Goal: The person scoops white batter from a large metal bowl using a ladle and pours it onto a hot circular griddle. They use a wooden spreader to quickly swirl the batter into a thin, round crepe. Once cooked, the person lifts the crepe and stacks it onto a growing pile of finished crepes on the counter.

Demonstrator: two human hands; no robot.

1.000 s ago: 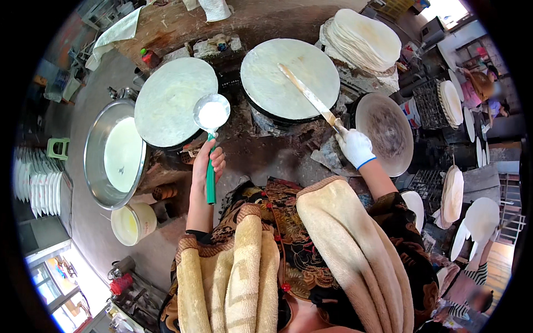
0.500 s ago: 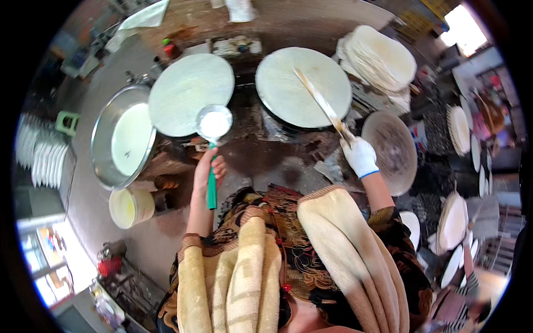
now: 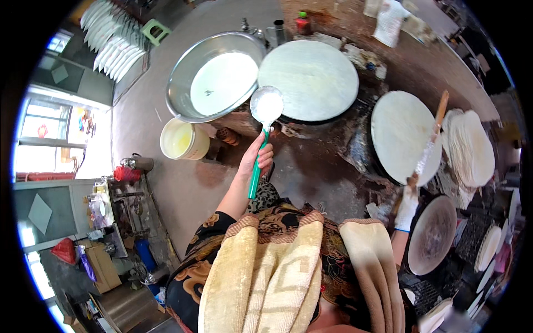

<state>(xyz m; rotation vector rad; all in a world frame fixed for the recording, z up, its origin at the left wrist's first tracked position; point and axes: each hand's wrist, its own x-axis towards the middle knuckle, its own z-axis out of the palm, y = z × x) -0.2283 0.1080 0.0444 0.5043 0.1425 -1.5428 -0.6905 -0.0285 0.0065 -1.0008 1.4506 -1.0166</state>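
Observation:
My left hand [image 3: 256, 155] grips a green-handled metal ladle [image 3: 267, 102] with white batter in it, held over the near-left edge of the left round griddle [image 3: 311, 77]. Left of that griddle is a steel basin [image 3: 179, 72] of white liquid. My right hand [image 3: 406, 206], in a white glove with a blue cuff, grips a long flat wooden spatula [image 3: 427, 149] smeared with white. The blade lies across the right side of the right round griddle [image 3: 397, 133]. A stack of pale thin flatbreads [image 3: 472, 150] sits beyond it.
A pale bucket [image 3: 183, 141] of yellowish liquid stands below the basin, and a greyish round pan [image 3: 432, 236] is beside my right forearm. At left are stacked white sacks [image 3: 111, 41], a green stool [image 3: 155, 32] and a cluttered workbench [image 3: 102, 202]; a red bottle [image 3: 303, 23] stands behind the griddles.
My view has swung left, so the griddles and basin appear farther right. The spatula has shifted toward the right griddle's right side and stands at a different angle. The ladle stays gripped.

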